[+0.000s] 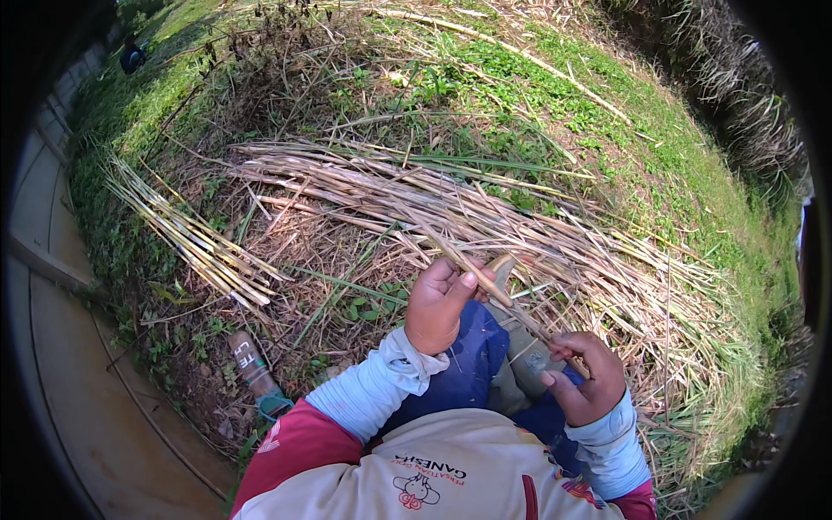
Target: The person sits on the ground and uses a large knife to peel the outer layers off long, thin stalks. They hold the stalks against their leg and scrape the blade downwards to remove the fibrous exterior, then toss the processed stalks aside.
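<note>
A dry, tan cane stalk (525, 318) slants across in front of my lap, its far end reaching over the heap. My left hand (438, 305) is closed round it, thumb pressed along the top. Lower and to the right, my right hand (591, 378) pinches the same stalk near its close end between thumb and fingers. Just beyond my knees lies a broad heap of dry stalks (433, 195), spreading to the right with leafy bits. A curved, pale brown piece shows behind the held stalk; what it is I cannot tell.
To the left lies a smaller bundle of cleaner, yellowish stalks (208, 247). A clear bottle with a teal cap (251, 364) rests on the ground near my left arm. A pale panelled wall (82, 364) borders the left side. One long pole (520, 52) lies on the grass farther off.
</note>
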### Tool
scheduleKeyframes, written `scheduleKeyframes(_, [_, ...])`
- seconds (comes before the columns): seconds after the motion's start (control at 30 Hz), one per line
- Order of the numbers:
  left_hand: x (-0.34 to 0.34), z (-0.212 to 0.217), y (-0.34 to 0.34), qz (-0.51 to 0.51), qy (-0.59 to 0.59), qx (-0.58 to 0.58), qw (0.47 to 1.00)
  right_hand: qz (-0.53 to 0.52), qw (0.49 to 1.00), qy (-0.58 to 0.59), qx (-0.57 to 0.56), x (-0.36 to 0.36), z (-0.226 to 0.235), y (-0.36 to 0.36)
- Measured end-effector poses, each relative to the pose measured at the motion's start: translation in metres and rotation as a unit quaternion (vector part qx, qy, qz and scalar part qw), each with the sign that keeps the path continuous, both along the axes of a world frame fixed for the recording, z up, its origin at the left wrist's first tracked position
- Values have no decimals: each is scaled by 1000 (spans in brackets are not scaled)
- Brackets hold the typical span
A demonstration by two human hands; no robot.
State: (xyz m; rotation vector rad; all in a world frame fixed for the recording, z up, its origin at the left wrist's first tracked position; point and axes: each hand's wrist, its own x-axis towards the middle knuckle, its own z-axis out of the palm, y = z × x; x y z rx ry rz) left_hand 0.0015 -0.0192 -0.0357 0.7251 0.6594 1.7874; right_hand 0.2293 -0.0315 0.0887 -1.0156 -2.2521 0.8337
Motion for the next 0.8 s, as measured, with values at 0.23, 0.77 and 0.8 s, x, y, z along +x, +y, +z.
scheduleKeyframes(0.23, [16, 4, -4, 26, -1, 23, 999, 65, 995, -29, 74, -98, 6, 65])
scheduleKeyframes(0.77, [16, -8, -4, -11, -58, -52, 997, 20, 987, -29, 154, -107, -40, 78])
scheduleKeyframes(0.8, [15, -9, -3, -1, -62, -65, 996, 20, 984, -41, 174, -107, -39, 75])
